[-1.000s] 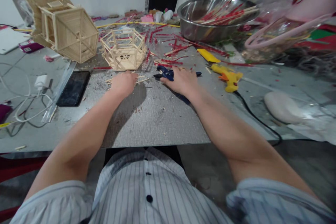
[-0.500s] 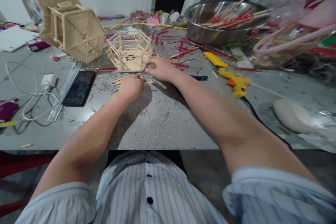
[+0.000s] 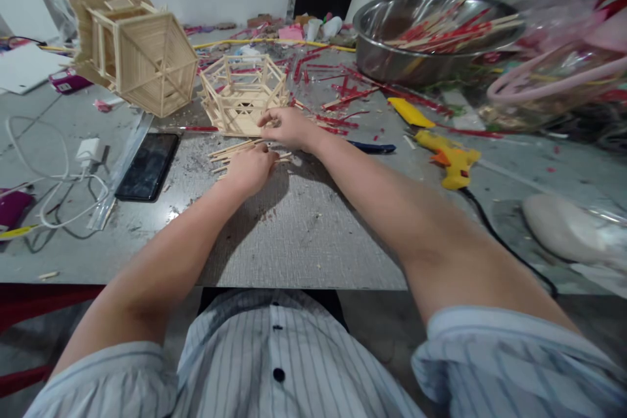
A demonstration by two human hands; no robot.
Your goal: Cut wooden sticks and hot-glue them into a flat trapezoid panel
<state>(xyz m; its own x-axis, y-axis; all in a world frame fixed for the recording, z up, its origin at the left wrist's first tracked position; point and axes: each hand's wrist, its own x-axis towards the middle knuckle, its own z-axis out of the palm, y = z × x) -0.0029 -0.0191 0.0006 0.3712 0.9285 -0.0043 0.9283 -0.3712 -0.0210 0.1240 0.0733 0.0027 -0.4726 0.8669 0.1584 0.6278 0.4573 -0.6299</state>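
My left hand (image 3: 249, 168) lies knuckles-up on a small pile of thin wooden sticks (image 3: 230, 151) on the grey mat (image 3: 304, 235), fingers curled over them. My right hand (image 3: 288, 127) reaches across to the front of a low hexagonal stick frame (image 3: 242, 99), its fingertips pinched together at the frame's near edge; what they pinch is too small to make out. Blue-handled cutters (image 3: 373, 147) lie on the table just right of my right wrist, untouched.
A larger stick-built house (image 3: 134, 55) lies tipped at the back left. A black phone (image 3: 147, 165) and white charger cable (image 3: 63, 173) lie left. A yellow glue gun (image 3: 450, 157) and steel bowl (image 3: 392, 59) of red-tipped sticks stand right; red scraps litter the table.
My right hand left the blue cutters and moved left to the hexagonal frame, where it now pinches at the near edge. My left hand stayed on the stick pile.
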